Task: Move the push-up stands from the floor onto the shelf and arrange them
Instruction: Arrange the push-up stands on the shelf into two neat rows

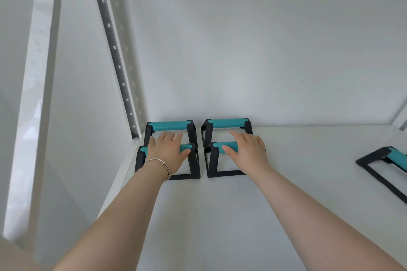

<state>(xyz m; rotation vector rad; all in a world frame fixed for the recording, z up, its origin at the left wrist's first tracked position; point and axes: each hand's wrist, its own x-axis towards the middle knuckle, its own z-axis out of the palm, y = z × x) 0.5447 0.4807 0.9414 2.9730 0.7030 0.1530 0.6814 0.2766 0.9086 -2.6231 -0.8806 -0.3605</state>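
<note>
Several push-up stands with black frames and teal grips stand on the white shelf (220,215), in two rows at its back left corner. The back left stand (169,125) and back right stand (226,123) sit against the rear wall. My left hand (168,149), with a bracelet on the wrist, lies flat with fingers spread over the teal grip of the front left stand (193,167). My right hand (246,149) rests the same way on the grip of the front right stand (212,160). Neither hand is closed around a grip.
Another stand (383,160) of the same kind sits apart at the shelf's right edge, partly cut off by the frame. A perforated metal upright (114,50) runs up the left side wall. The white rear wall (264,50) closes the back.
</note>
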